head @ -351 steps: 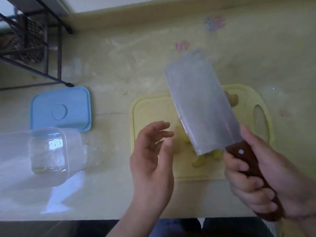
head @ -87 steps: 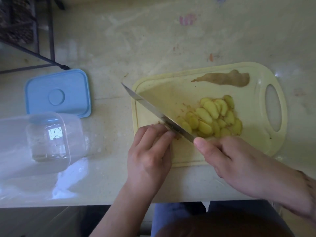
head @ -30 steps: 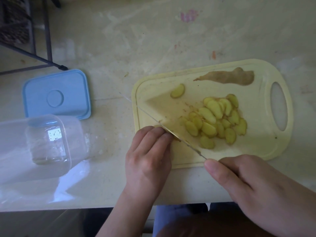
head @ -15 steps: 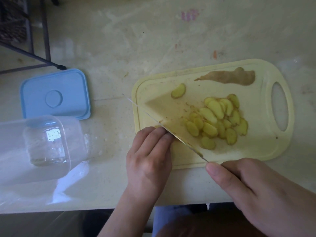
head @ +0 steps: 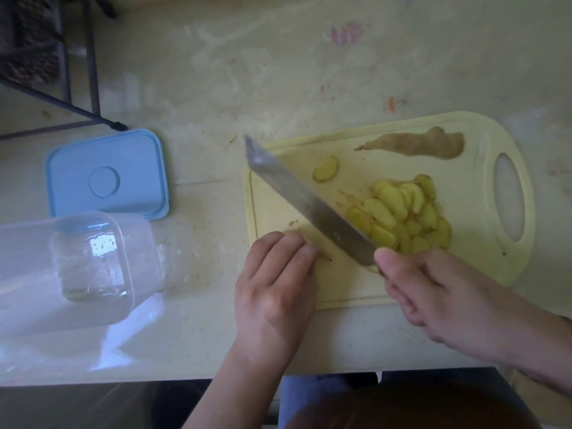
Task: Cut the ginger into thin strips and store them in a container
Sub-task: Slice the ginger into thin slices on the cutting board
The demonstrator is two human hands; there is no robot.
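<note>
A pile of yellow ginger slices [head: 405, 218] lies on the pale yellow cutting board [head: 470, 243], with one loose slice [head: 325, 169] farther back. An unpeeled ginger piece [head: 418, 145] lies along the board's far edge. My right hand [head: 439, 298] grips the cleaver [head: 306, 202]; its blade is tilted and pushed against the left side of the pile. My left hand [head: 275, 289] rests with curled fingers on the board's near-left corner, over a small ginger bit that is mostly hidden. A clear plastic container [head: 71, 267] lies on its side at the left.
The container's blue lid [head: 105, 176] lies flat on the table behind the container. A dark metal rack's legs [head: 77, 88] stand at the far left. The table's front edge runs just below my wrists.
The cleaver has tilted from edge-down to showing its flat side and moved right against the slices, bunching them into a tighter pile. My left hand stays put.
</note>
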